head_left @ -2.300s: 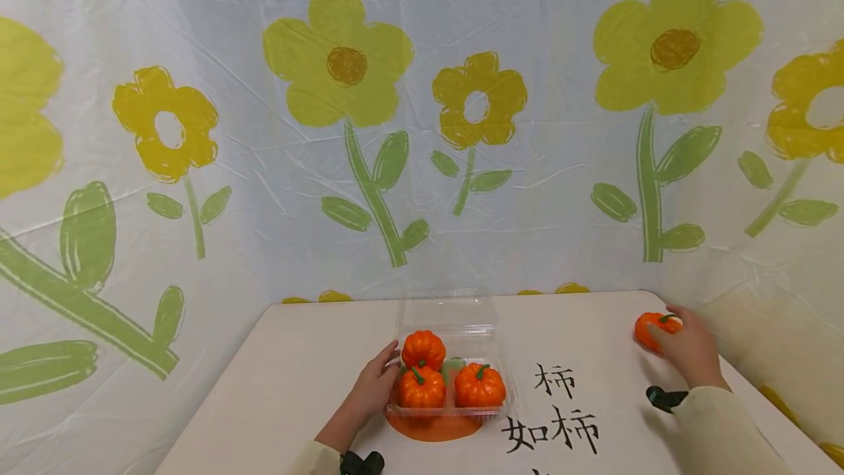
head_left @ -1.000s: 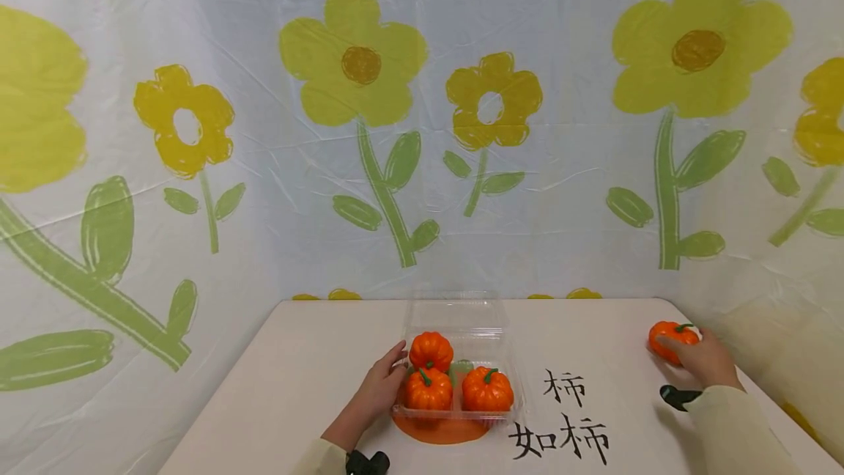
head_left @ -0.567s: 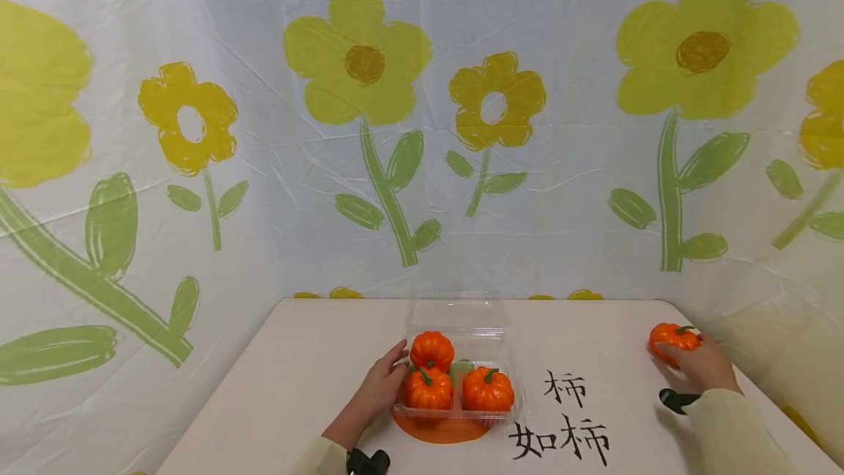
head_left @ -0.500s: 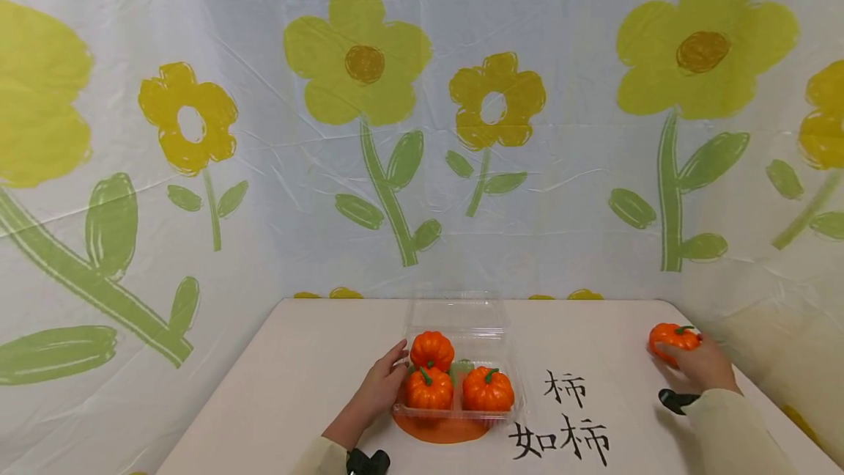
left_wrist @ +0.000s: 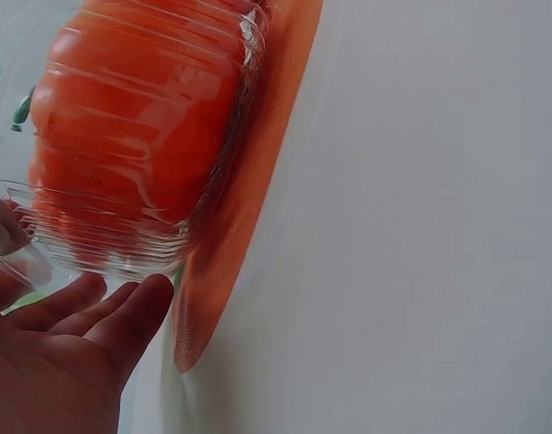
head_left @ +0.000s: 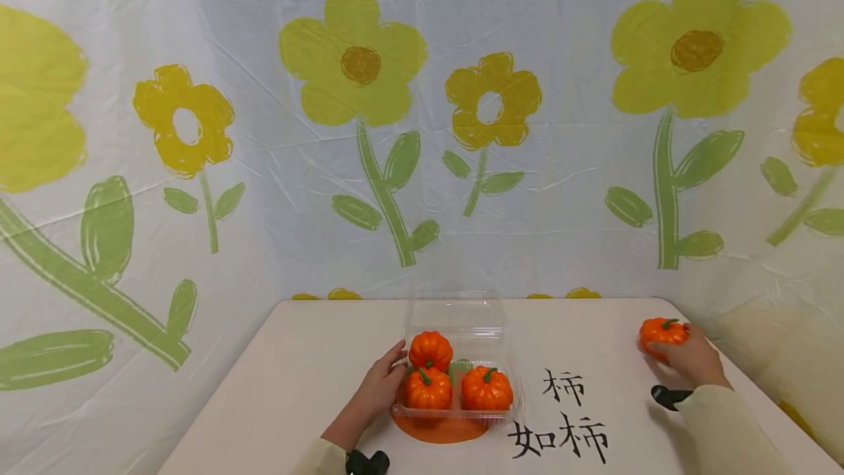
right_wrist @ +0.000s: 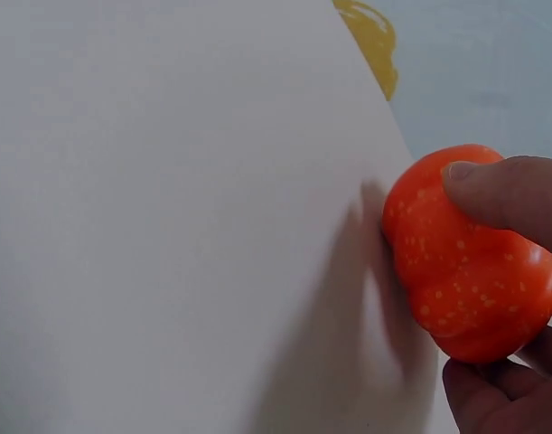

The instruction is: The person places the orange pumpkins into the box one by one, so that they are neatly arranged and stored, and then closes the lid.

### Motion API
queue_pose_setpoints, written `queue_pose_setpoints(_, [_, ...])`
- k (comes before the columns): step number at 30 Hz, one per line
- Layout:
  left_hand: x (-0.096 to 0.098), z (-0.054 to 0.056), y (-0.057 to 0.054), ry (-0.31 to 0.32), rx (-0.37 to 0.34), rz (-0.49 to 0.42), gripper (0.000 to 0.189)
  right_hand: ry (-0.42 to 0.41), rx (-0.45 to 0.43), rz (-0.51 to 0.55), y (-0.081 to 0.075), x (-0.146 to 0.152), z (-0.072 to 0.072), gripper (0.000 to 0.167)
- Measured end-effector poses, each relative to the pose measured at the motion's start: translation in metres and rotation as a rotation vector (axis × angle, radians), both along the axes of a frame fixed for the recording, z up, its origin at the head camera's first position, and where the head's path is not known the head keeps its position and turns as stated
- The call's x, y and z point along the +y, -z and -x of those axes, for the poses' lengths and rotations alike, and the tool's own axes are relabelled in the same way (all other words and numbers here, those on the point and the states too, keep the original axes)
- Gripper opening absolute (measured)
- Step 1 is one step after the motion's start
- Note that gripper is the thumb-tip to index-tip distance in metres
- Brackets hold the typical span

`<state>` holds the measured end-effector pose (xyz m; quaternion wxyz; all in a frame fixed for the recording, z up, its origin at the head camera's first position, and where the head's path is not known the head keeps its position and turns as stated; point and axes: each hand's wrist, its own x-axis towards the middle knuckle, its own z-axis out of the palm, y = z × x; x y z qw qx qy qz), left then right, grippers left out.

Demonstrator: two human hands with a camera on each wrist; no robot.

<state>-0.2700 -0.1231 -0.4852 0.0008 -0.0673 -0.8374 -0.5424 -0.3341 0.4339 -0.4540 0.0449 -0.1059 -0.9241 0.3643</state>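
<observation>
My right hand point(head_left: 699, 359) grips a small orange toy pumpkin point(head_left: 661, 337) with a green stem, near the far right corner of the table. In the right wrist view the thumb lies on the pumpkin's point(right_wrist: 470, 262) speckled side, with fingers beneath. A shadow falls beside it; whether it touches the table is unclear. My left hand point(head_left: 381, 388) holds the left rim of a clear plastic box point(head_left: 484, 415), fingers against its ribbed outer wall. Inside stand three more pumpkins: a back-left one point(head_left: 431, 350), a front-left one point(head_left: 428, 389) and a front-right one point(head_left: 486, 389).
The box's transparent lid point(head_left: 455, 312) stands raised at the back. Beneath the box shows an orange printed shape point(head_left: 442, 431) on the white table point(head_left: 297, 365). Black written characters point(head_left: 560, 438) lie right of the box. A flower-patterned curtain point(head_left: 567, 189) surrounds the table's back and sides.
My right hand and its pumpkin have shifted slightly left over the last half second. My left hand stays at the box, and the view has swung a little.
</observation>
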Motion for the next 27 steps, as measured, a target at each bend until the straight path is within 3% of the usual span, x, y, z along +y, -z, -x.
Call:
queue_pose_setpoints(8, [0.000,-0.001,0.000,0.006,0.004,-0.002,0.055,-0.001,0.001,0.049,0.001,-0.006,0.004,0.102])
queue_pose_setpoints(20, [-0.001,0.000,0.002,0.010,0.027,0.001,0.056,-0.075,0.046,0.079,-0.004,-0.017,0.005,0.102])
queue_pose_setpoints(27, [-0.001,0.002,0.004,-0.004,0.002,0.000,0.056,-0.106,0.097,0.055,-0.007,-0.028,0.005,0.095])
